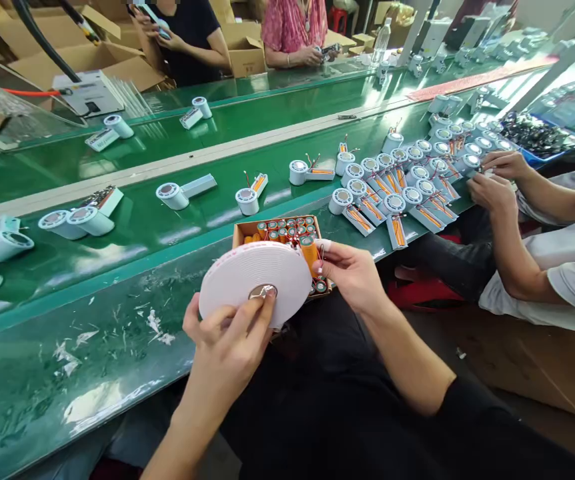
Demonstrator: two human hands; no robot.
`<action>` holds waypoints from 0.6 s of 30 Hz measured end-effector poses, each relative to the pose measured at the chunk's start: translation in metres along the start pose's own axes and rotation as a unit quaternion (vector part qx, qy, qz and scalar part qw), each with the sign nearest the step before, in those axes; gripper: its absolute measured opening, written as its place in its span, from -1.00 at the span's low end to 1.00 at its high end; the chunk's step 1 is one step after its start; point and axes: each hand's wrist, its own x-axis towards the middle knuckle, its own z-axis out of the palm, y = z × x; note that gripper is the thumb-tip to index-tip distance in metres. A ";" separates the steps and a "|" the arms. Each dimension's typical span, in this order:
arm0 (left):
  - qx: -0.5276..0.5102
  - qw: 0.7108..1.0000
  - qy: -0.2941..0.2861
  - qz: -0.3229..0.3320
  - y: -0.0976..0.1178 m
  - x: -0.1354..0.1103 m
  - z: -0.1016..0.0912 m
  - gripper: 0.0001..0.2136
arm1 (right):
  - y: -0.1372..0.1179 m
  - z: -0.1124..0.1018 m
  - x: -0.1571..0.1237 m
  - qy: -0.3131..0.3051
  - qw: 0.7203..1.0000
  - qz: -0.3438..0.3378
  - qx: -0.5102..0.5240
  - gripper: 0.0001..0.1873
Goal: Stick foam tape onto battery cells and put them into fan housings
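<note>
My left hand (232, 340) grips a large flat roll of white tape (247, 277), fingers over its face and one at the core hole. An orange cylindrical battery (309, 253) with thin wires is pinched between the thumb and fingers of my right hand (352, 273), close to the roll's right edge. Behind and partly under the roll stands a cardboard box (237, 235) filled with upright orange batteries. The roll hides the front of that box.
Light-blue fan housings (394, 203) with orange batteries crowd the bench at right, beside a co-worker's hands (497, 177). More housings (172, 195) lie along the green conveyor belt (137, 220). Scraps of film (155, 323) litter the near bench. Two people stand across the line.
</note>
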 end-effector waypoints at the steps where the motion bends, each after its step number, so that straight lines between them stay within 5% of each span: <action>1: 0.003 1.000 -0.007 0.015 -0.002 0.000 -0.001 -0.42 | -0.005 -0.005 0.002 -0.041 0.999 0.018 -0.025 -0.55; 3: 0.006 1.000 0.000 0.029 -0.004 0.002 -0.003 -0.41 | -0.011 -0.008 0.006 -0.050 0.998 0.016 -0.040 -0.53; 8: 0.029 0.991 0.120 -0.049 0.022 0.010 0.008 -0.34 | 0.002 0.023 -0.008 0.150 0.984 -0.054 0.075 -0.39; 12: -0.026 0.987 0.146 -0.067 0.038 0.003 0.019 -0.39 | 0.011 0.030 -0.021 0.154 0.981 -0.031 0.116 -0.31; 15: -0.062 0.987 0.127 -0.071 0.017 -0.013 0.013 -0.48 | -0.002 0.008 -0.016 0.121 0.984 -0.018 0.130 -0.30; 18: -0.036 0.977 0.130 -0.163 -0.024 -0.038 0.008 -0.52 | -0.019 -0.022 -0.002 0.177 0.970 -0.097 0.139 -0.45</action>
